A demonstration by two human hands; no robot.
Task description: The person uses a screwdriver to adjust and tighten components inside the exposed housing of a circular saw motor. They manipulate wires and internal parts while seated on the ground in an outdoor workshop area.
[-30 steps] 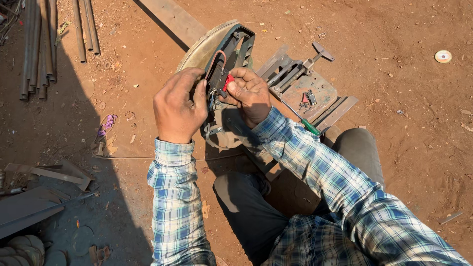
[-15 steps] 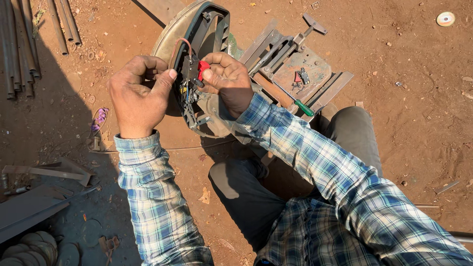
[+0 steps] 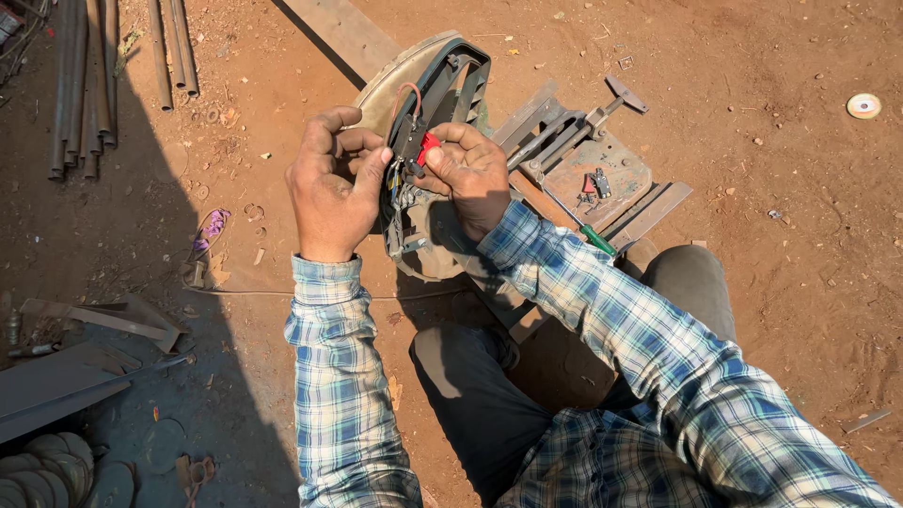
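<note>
A metal chop saw sits on red dirt, its dark handle (image 3: 450, 83) opened so wires show. My left hand (image 3: 331, 184) grips the left side of the handle, thumb pressed near the wiring. On the right side, my right hand (image 3: 470, 171) pinches the red switch (image 3: 428, 148) in the handle. A reddish wire (image 3: 406, 91) loops above the switch. The saw's base and vise (image 3: 588, 155) lie just beyond my right wrist.
A green-handled screwdriver (image 3: 576, 223) rests on the saw base. Metal rods (image 3: 85, 85) lie at top left, steel sections (image 3: 66, 376) and worn discs (image 3: 47, 461) at lower left. A white disc (image 3: 863, 105) lies at top right. My knee (image 3: 691, 277) is beside the base.
Both hands have stayed on the saw handle. My right fingers have shifted around the red switch, and the view has moved slightly.
</note>
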